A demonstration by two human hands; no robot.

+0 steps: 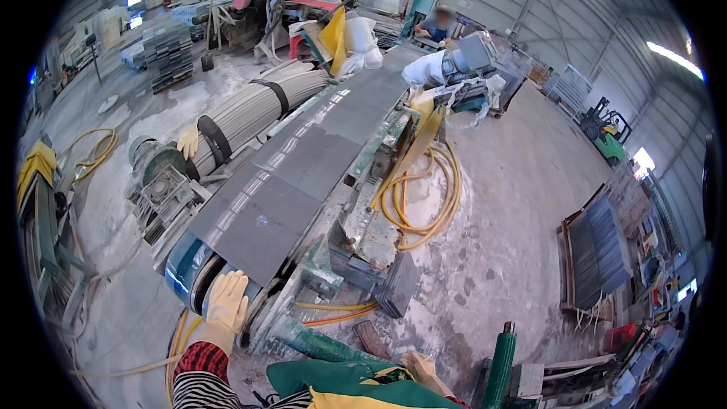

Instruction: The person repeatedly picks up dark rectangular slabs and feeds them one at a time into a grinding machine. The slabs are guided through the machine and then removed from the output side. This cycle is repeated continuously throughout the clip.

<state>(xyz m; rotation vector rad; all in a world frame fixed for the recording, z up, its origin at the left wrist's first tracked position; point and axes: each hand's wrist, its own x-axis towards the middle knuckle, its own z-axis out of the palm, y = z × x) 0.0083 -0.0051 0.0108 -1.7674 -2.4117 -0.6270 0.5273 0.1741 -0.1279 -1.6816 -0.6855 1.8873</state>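
Observation:
My left hand (226, 304), in a cream glove, lies with fingers stretched out at the near end of a conveyor, close to its rounded blue end (182, 265). Just beyond the fingertips begins a row of flat dark grey slabs (261, 216) lying along the conveyor, with ceiling light reflected on them. My right hand (425, 371), also gloved, is low by my green and yellow apron (356, 386), near a green metal post (500, 363). The apron partly hides it, and its grip does not show.
A coiled yellow hose (452, 189) lies on the floor right of the conveyor, near thin grey slabs (397, 288). Left stand a motor (165, 188) and a ribbed grey bundle (246, 115). Another person (438, 26) is at the far end. A green forklift (608, 136) stands far right.

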